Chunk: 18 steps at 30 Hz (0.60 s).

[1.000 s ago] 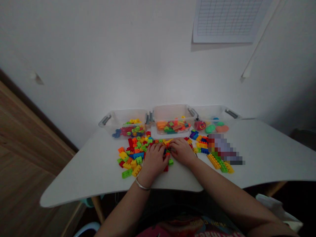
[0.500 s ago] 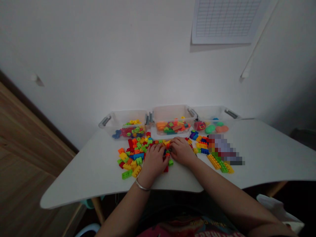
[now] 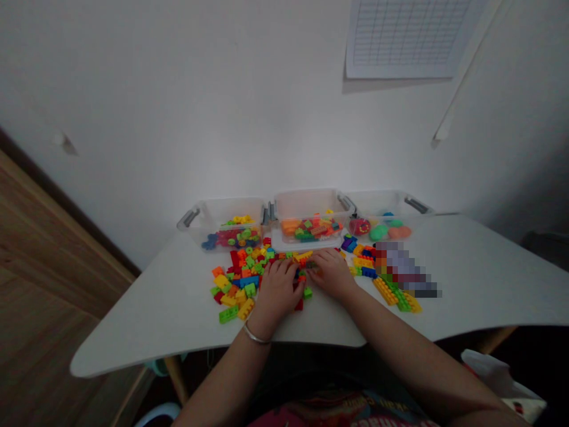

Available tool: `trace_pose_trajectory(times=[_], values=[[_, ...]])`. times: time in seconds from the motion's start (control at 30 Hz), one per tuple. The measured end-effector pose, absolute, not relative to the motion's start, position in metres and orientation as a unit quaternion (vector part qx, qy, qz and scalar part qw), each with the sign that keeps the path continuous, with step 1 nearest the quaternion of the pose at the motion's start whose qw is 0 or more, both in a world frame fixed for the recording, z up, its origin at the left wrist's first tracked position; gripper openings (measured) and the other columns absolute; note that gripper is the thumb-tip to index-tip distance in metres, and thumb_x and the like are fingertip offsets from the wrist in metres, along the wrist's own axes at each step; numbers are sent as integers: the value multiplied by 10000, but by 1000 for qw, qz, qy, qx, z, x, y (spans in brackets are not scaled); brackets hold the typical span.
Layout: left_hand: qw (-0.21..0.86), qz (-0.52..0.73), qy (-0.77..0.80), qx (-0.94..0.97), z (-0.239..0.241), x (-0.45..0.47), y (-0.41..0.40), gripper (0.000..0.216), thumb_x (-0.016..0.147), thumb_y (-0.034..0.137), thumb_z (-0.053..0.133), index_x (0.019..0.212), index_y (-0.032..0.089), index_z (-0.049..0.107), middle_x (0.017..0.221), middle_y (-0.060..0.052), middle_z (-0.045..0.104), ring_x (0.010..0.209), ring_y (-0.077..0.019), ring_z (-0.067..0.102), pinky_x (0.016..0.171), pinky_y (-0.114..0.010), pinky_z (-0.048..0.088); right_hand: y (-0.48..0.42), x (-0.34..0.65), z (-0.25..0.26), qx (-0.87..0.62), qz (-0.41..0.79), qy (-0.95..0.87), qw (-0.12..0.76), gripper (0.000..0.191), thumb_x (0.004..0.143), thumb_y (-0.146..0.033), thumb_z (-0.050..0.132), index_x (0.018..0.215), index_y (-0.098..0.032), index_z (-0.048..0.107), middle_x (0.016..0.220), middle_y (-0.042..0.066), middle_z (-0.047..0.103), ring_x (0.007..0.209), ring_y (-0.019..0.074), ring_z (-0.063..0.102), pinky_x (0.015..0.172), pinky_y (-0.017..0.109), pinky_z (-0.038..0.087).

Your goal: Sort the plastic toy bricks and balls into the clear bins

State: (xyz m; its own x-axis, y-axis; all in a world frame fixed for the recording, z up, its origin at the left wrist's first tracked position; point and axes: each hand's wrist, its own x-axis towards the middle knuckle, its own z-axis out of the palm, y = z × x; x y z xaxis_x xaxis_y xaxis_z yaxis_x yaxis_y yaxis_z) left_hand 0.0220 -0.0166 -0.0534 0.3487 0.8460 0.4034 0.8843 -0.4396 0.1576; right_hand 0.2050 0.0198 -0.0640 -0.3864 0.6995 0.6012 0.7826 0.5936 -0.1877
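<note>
Colourful plastic building bricks [image 3: 240, 283] lie in a loose pile at the middle of the white table, in the head view. My left hand [image 3: 278, 290] is at the pile's right side, fingers curled and thumb bent in around bricks, of which bits of blue and red [image 3: 302, 277] show. Just right of it, my right hand [image 3: 332, 276] has its fingers bent together, the tips pointing toward the left hand. Something small and dark shows at those fingertips, too blurred to name. A yellow-orange brick [image 3: 304, 256] lies just beyond the fingers.
Three clear bins stand along the wall: left [image 3: 231, 207] and middle [image 3: 306, 204] with bricks and small parts, right [image 3: 377, 204] with rounded toys. Long brick strips [image 3: 395, 293] lie to the right beside a pixelated item [image 3: 404, 270]. The table's front edge [image 3: 320, 343] is near my body.
My right hand has moved slightly to the right and its fingers have shifted, showing more of the yellow-orange brick behind. My left hand stays almost still.
</note>
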Motion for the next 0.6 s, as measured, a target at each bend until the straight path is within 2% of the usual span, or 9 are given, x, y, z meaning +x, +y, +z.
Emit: trace_pose_trajectory(times=[0.23, 0.33, 0.47, 0.6], values=[[35, -213, -529, -821, -51, 22, -17, 377, 888, 367, 531, 1217, 192, 587, 1306, -97, 588, 1202, -269, 502, 1078, -476, 352, 35, 227, -40, -464, -38, -685, 560, 188, 821, -281, 580, 976, -203, 652, 929, 66, 674, 874, 214, 591, 830, 378, 462], [34, -214, -530, -820, -51, 22, -17, 370, 889, 369, 526, 1212, 200, 590, 1301, -99, 591, 1206, -268, 503, 1082, -482, 347, 49, 242, -21, -499, 2, -595, 631, 261, 800, -344, 583, 1010, -197, 629, 938, 60, 651, 842, 198, 582, 789, 359, 475], [33, -216, -534, -817, -53, 21, -17, 368, 880, 364, 537, 1204, 201, 595, 1295, -99, 594, 1206, -276, 504, 1077, -489, 352, 73, 275, 5, -532, -22, -552, 642, 282, 805, -350, 548, 1024, -181, 605, 916, 56, 644, 846, 189, 590, 813, 355, 471], [34, -220, -534, -816, -54, 21, -16, 368, 880, 378, 534, 1201, 211, 598, 1297, -91, 591, 1195, -285, 503, 1068, -501, 356, 97, 313, 20, -610, -102, -539, 573, 303, 812, -312, 506, 1054, -177, 627, 976, 84, 678, 940, 226, 603, 891, 407, 445]])
